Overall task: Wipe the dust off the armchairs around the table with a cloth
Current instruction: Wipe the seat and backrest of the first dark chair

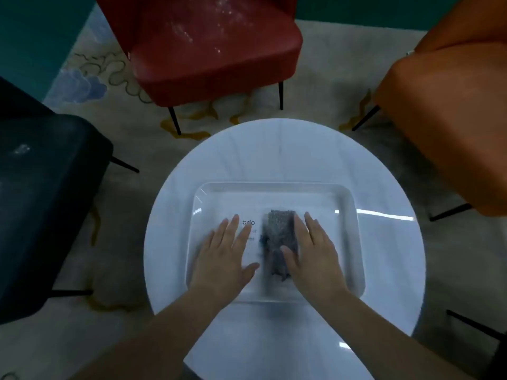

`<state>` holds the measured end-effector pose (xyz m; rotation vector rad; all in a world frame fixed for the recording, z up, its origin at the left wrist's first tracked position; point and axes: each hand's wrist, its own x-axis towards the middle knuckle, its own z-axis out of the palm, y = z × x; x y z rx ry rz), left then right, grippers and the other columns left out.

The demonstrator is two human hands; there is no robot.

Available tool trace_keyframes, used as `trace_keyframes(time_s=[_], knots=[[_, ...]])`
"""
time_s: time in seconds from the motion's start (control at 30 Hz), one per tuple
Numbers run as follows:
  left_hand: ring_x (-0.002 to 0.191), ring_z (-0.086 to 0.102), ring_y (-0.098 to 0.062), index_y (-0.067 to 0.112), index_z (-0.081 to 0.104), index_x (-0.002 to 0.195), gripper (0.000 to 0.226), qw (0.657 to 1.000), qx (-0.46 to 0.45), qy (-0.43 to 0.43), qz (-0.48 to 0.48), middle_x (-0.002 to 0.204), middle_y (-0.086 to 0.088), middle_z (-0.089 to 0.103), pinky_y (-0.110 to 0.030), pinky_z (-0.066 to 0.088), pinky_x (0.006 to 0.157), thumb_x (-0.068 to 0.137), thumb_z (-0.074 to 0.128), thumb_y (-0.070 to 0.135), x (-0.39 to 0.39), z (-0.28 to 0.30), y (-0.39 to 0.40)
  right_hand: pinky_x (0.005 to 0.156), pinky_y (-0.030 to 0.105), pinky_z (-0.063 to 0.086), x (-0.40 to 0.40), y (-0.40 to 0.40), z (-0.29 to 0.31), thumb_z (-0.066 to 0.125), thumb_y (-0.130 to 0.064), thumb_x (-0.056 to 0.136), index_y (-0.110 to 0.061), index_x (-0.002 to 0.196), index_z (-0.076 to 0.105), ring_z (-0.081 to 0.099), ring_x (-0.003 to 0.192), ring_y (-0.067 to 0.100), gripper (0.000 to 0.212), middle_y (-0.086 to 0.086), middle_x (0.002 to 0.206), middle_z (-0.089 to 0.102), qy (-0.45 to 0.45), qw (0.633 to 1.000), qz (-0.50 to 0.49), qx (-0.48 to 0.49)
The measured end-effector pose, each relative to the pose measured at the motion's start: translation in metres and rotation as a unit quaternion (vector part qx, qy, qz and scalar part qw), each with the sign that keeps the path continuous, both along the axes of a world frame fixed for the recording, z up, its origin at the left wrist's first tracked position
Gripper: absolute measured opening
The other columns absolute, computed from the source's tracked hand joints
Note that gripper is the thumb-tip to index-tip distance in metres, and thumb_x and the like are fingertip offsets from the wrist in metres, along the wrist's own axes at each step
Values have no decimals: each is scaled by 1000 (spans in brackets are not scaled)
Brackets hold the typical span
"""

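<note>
Partly blurred, the grey cloth [278, 244] lies folded in the clear tray [354, 215] on the round white table [274, 152], its long axis running away from me, my right hand [312, 256] hiding its right edge; my left hand [225, 256] spreads flat beside it, both hands' fingers open, gripping nothing
</note>
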<state>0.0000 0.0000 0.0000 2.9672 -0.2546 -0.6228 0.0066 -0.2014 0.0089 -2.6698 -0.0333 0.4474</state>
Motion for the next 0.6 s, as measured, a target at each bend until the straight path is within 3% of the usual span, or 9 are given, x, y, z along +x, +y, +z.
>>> trace_keyframes(time_s=[0.13,0.27,0.4,0.6], knots=[[145,-18,-18,30,-17,149,83,1000,5,-27,0,157,0,-25,-36,-4,117,87,23,70,3,-23,-3,117,38,21,5,12,-13,49,-43,95,-24,151,19,17,145,24,66,6,159,15,-47,997,-40,47],[146,-14,-17,32,-14,147,83,998,-13,-56,-4,158,1,-20,-32,-3,117,84,21,72,3,-36,1,112,37,26,6,25,-25,51,-49,92,-29,148,28,20,138,24,63,8,155,18,-77,994,-64,43],[147,-10,-15,32,-4,150,81,997,-36,-72,-4,159,2,-14,-30,0,118,85,24,71,3,-38,5,96,37,41,8,34,-32,63,-49,85,-29,143,42,40,113,27,65,13,134,37,-107,989,-97,29],[146,-13,-15,31,-5,151,82,998,-44,-51,-5,159,2,-16,-30,0,119,86,29,69,5,-36,7,88,25,40,17,34,-35,65,-41,86,-37,147,30,37,96,15,70,0,106,34,-40,994,-97,32]])
